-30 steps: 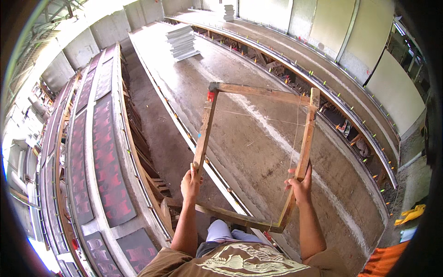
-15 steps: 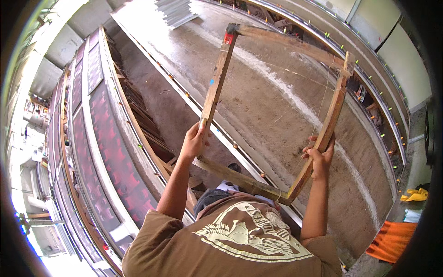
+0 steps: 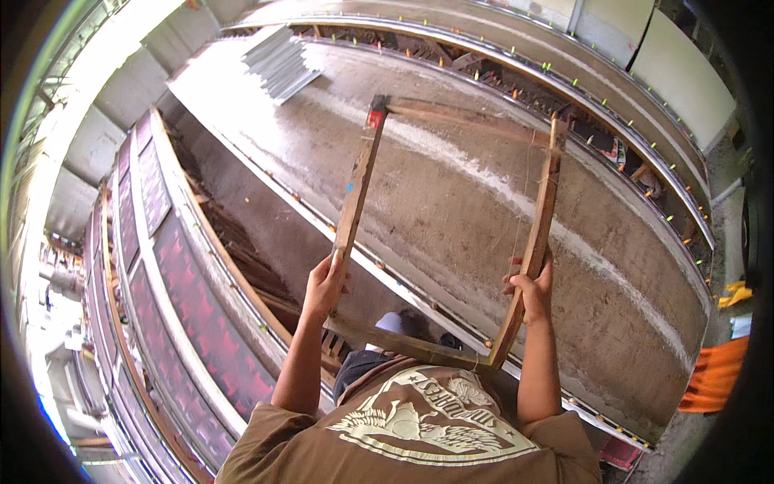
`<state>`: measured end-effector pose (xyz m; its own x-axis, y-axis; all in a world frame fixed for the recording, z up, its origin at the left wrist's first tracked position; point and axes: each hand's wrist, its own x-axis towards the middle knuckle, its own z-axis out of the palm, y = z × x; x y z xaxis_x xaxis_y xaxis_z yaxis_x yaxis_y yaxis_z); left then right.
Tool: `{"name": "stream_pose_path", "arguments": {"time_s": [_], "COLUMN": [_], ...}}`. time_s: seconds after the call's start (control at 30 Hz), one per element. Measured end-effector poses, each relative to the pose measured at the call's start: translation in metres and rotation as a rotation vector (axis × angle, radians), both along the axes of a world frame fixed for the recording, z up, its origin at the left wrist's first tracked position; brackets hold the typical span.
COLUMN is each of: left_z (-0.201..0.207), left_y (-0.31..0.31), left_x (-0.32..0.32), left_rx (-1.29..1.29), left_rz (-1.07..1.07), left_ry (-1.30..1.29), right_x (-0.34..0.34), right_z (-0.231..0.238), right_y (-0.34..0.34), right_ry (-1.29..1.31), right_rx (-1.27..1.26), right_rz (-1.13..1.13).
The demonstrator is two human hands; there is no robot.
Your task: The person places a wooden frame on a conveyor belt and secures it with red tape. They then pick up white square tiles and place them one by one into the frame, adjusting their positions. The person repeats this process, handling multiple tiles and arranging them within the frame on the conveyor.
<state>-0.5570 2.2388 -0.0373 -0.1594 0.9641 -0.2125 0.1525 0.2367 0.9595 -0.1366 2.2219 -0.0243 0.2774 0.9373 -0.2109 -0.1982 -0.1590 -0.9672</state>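
A rectangular wooden frame (image 3: 535, 227) is held up in front of my body, its near bar close to my shirt. Thin strings run across its open middle, and red tape marks its far left corner. My left hand (image 3: 326, 284) grips the left bar, fingers wrapped round the wood. On the right bar, my right hand (image 3: 532, 289) is closed with the thumb over the inner side. Beneath the far part of the frame lies a long brown table surface (image 3: 451, 218) with a pale streak along it.
To the left run long tables bearing dark red patterned panels (image 3: 205, 298). Stacked corrugated sheets (image 3: 278, 64) lie at the far end of the brown table. Rails with small coloured pegs (image 3: 516, 93) line the table edges. An orange cloth (image 3: 713, 375) hangs at the right.
The frame has tilted and shifted left and lower in view, its far end dropping toward the table. Both hands keep their hold, and the view has turned slightly.
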Motion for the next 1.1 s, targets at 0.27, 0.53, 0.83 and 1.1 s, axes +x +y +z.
{"name": "stream_pose_path", "arguments": {"time_s": [0.27,0.53,0.83,1.1], "left_z": [-0.029,-0.023,-0.024,-0.033], "left_y": [0.123,0.246,0.314,0.398], "left_x": [-0.055,-0.127,-0.222,-0.312], "left_rx": [-0.044,-0.126,-0.113,-0.135], "left_rz": [-0.187,-0.365,-0.375,-0.399], "left_ry": [-0.036,0.021,0.047,-0.164], "right_x": [-0.058,-0.148,-0.225,-0.308], "right_z": [-0.013,-0.016,-0.026,-0.032], "right_y": [0.061,0.125,0.208,0.295], "right_ry": [-0.056,-0.044,-0.014,-0.024], "right_rx": [-0.032,-0.066,-0.078,-0.132], "right_rz": [-0.148,-0.281,-0.197,-0.132]}}
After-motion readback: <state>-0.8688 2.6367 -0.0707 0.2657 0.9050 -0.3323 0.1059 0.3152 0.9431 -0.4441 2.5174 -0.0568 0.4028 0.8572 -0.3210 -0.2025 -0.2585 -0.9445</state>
